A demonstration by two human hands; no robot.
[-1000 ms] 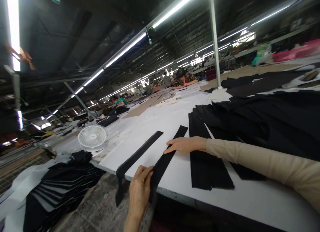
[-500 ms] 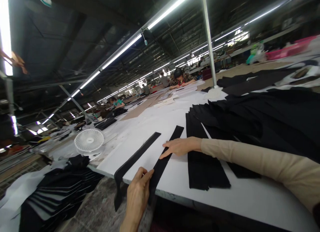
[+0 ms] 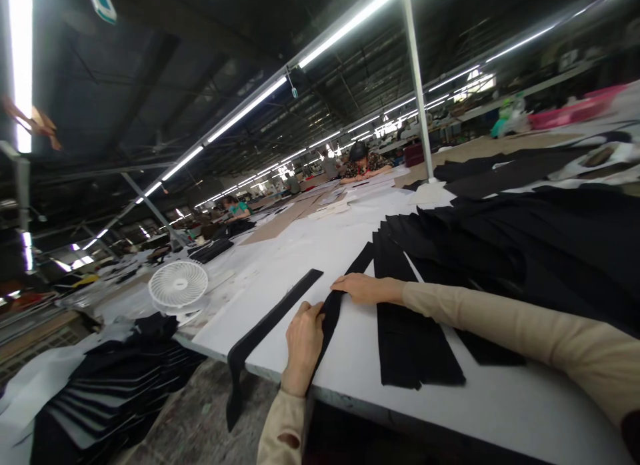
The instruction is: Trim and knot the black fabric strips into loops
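Note:
A long black fabric strip (image 3: 359, 263) lies across the white table (image 3: 500, 398), its near part bunched between my hands. My left hand (image 3: 303, 341) is closed round that strip near the table's front edge. My right hand (image 3: 361, 288) rests on the same strip a little farther in, fingers pressed flat and together on the cloth. A second black strip (image 3: 273, 316) lies to the left and hangs over the table edge. A stack of wider black strips (image 3: 410, 338) lies just right of my hands, under my right forearm.
A heap of black fabric (image 3: 525, 238) covers the table's right side. A white fan (image 3: 178, 285) stands at the left edge, with stacked black and white pieces (image 3: 115, 378) below it. A metal pole (image 3: 416, 85) rises from the table. Other people work at the far end.
My left hand has moved from the table's front edge up along the strip toward my right hand, bunching the cloth. The strip's far end now lies against the wider stack.

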